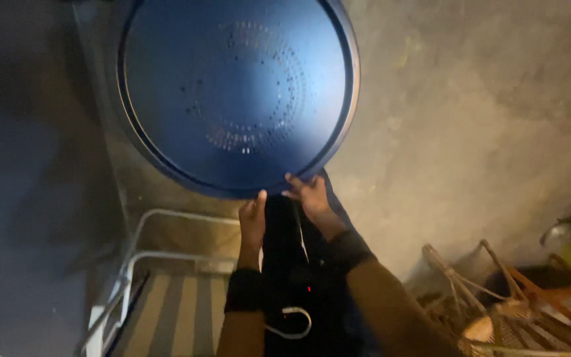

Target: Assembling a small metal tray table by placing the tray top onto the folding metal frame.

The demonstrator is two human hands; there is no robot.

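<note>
A dark garment (299, 264) is hanging down the middle of the view, below a big round blue basin (236, 92) whose perforated bottom is facing the camera. The garment's top edge is sitting right at the basin's lower rim, and its long axis is running straight down, from the rim toward the white hanger hook (292, 325) that is showing near the bottom edge. Its upper end is pointing at the basin, its lower end at the wearer.

The left hand (252, 221) is pinching the garment's left top corner, fingers closed on the cloth, fingertips touching the rim. The right hand (308, 198) is gripping the right top corner, fingers curled around the fabric, thumb side against the rim. Both wrists are wearing dark bands.

To handle this well, I would judge that both hands should be keeping even tension across the top edge, so the cloth is hanging flat and not twisting, and holding it clear of the rim.

To the left, a white metal frame (133, 264) with striped fabric is standing near the grey wall (464, 99). To the right, a wicker basket (497, 317) is sitting well apart from the hands.
</note>
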